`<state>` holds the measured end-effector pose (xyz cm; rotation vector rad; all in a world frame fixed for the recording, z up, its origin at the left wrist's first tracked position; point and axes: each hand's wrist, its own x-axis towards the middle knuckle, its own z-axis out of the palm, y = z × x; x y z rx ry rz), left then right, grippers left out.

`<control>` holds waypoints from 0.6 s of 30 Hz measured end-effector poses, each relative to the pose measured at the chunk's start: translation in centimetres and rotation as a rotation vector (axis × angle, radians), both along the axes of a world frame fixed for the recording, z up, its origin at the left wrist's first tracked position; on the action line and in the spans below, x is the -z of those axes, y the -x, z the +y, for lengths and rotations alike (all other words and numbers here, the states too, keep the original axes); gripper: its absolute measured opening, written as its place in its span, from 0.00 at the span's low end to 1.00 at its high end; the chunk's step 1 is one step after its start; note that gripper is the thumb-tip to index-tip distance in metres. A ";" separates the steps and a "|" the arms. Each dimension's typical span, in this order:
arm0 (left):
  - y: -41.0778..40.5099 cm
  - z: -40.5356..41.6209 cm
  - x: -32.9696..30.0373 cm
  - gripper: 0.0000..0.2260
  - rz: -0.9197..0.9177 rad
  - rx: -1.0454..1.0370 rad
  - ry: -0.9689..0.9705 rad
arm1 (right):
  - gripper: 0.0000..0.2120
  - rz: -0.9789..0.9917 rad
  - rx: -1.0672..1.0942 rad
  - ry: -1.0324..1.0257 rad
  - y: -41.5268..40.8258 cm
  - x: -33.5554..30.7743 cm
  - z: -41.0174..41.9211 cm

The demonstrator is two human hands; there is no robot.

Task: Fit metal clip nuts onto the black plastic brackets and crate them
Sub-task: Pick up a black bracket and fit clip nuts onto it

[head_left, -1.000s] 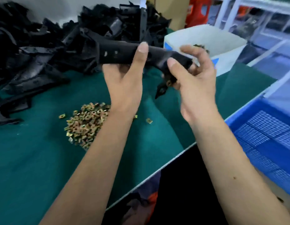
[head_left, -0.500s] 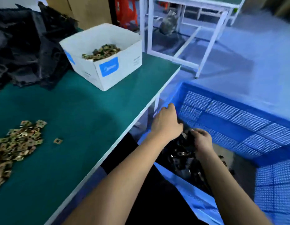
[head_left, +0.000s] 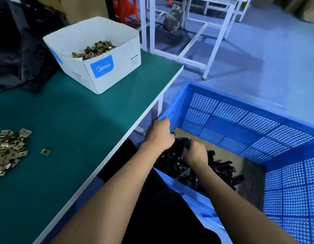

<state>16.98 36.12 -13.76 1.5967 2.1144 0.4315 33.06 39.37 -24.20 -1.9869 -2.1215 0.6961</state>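
Both hands down in blue crate beside the table. Left hand and right hand lie knuckles-up on the heap of black brackets on the crate floor; fingers hidden, so grip cannot be told.

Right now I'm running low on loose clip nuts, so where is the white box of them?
In the head view the white cardboard box stands on the green table, upper left, beside the pile of black brackets and near the table's far corner.
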 end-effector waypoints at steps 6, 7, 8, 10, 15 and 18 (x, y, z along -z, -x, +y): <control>1.2 0.4 -4.0 0.08 -0.190 0.004 -0.261 | 0.05 0.084 -0.211 -0.125 6.8 -9.0 0.7; 1.4 0.0 -5.1 0.08 -0.215 0.046 -0.315 | 0.05 0.174 -0.220 -0.171 7.6 -10.5 0.4; 1.7 -0.6 -6.3 0.08 -0.233 0.092 -0.377 | 0.06 0.288 -0.217 -0.228 8.2 -12.0 -0.1; 2.8 -1.9 -9.0 0.09 -0.269 0.147 -0.515 | 0.05 0.447 -0.220 -0.395 9.2 -14.8 -1.4; 10.0 -7.4 -14.3 0.07 -0.331 0.001 -0.826 | 0.06 0.492 -0.385 -0.773 14.5 -20.9 -4.7; 16.2 -12.4 -14.6 0.04 -0.185 -0.233 -0.935 | 0.05 0.551 -0.561 -0.676 20.1 -23.5 -7.3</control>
